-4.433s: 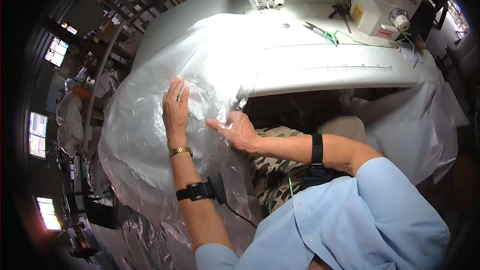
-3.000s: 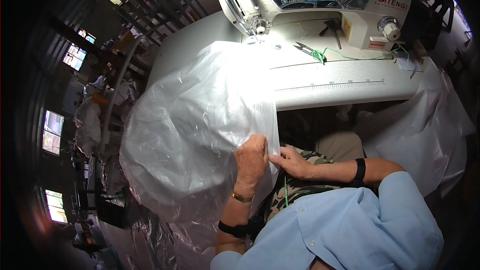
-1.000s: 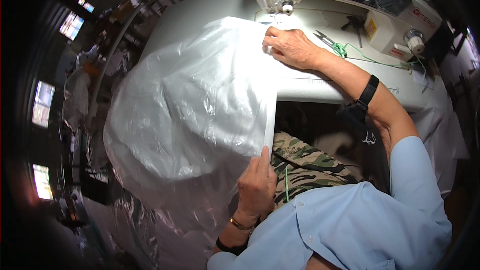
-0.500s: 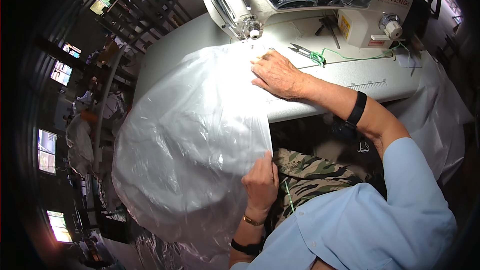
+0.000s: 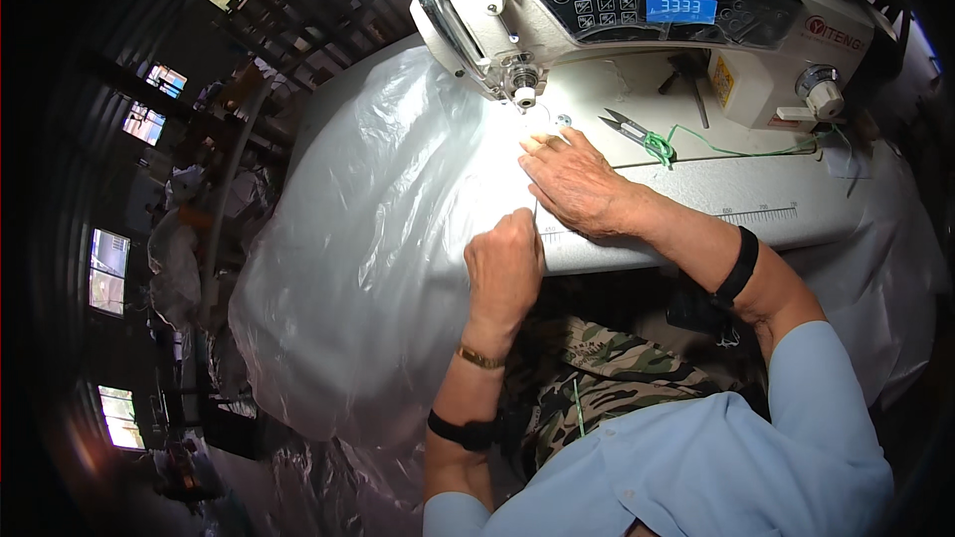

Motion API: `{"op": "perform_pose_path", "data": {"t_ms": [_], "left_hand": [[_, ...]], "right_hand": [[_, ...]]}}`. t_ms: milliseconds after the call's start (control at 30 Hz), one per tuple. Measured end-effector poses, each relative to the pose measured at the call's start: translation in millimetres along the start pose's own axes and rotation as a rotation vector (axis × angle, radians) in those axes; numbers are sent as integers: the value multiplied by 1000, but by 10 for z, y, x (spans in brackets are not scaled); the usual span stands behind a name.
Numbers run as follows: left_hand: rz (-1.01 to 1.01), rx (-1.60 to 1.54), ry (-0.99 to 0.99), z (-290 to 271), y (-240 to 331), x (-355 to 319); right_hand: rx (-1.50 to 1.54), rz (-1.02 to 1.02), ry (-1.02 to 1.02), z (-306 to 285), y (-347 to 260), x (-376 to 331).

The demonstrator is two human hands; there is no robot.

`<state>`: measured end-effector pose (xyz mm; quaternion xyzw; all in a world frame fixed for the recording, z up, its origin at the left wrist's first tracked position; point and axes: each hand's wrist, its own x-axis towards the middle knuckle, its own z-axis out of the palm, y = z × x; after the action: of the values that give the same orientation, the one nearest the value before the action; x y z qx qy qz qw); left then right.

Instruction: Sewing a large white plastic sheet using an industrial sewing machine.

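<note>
A large sheet of thin, translucent white plastic (image 5: pixel 338 268) spreads over the left of the sewing machine's table and hangs off its front edge. My left hand (image 5: pixel 505 268) is closed in a fist on the sheet's right edge, close to the table's front. Just in front of the needle area of the white sewing machine (image 5: pixel 627 65), my right hand (image 5: pixel 577 179) lies low with bent fingers at the same edge. Its fingertips are in bright glare, and its thumb is hidden. Glare also washes out the plastic beneath the needle.
Thread snips (image 5: pixel 629 125) tangled in green thread (image 5: pixel 659 147) lie right of my right hand. A dark tool (image 5: pixel 693 85) rests under the machine arm. A ruler scale (image 5: pixel 756 214) runs along the table's front edge. More plastic (image 5: pixel 885 268) hangs at the right.
My left hand has moved up and away from my lap, toward the needle, carrying the sheet's edge. The plastic has slid farther back over the table. My right hand stays near the needle.
</note>
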<state>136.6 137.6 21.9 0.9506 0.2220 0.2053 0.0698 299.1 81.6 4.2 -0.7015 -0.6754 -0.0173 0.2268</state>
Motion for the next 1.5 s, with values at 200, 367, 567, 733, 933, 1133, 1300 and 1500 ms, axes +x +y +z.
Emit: {"op": "perform_pose_path", "data": {"t_ms": [200,367,567,733,933,1133,1300,1500], "left_hand": [[-30,-22,57,143,-93,528],[-146,-336,-39,-134,-263,416],[-268,131,52,-449,-1297,-177],[-429,125,-31,-305,-1996,-307],[-417,152,-6,-242,-2020,-319],[-435,138,-15,-266,-1970,-304],[-426,134,-4,-246,-1987,-322],[-412,146,3,-234,-1994,-326]], "right_hand": [[-45,-5,31,-17,8,65],[-37,61,39,-58,15,88],[-70,42,66,-37,-4,82],[-4,-67,251,-51,-125,-26],[445,-214,306,292,-866,-645],[763,233,-135,1242,-1317,-538],[1128,48,-261,1159,-1566,-359],[479,-84,-135,786,-1774,-267]]}}
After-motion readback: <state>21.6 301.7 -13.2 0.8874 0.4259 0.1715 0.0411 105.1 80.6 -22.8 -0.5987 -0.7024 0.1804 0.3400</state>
